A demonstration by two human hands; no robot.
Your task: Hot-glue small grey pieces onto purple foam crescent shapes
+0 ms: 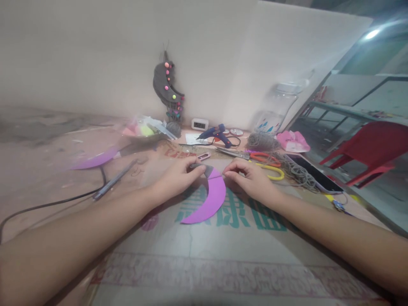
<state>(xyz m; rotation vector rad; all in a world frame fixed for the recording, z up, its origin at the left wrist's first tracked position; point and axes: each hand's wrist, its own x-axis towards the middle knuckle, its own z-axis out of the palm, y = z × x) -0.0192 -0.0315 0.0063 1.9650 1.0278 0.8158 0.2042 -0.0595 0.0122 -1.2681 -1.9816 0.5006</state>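
While both hands (194,169) (237,173) pinch the purple moon (217,196), bare tabletop (146,265) lies near its bottom tip.

At the left side of the frame, the second purple piece (94,161) is smeared by blur, as are the table (41,178) around it and the heap in the bowl (143,132), whose contents cannot be told apart. The left hand (183,176) covers the upper tip of the purple crescent (216,196), and what the right hand (247,176) pinches is too thin to make out; both forearms are cut off by the frame's sides. The digits on the small white clock (199,124) are too small to read.
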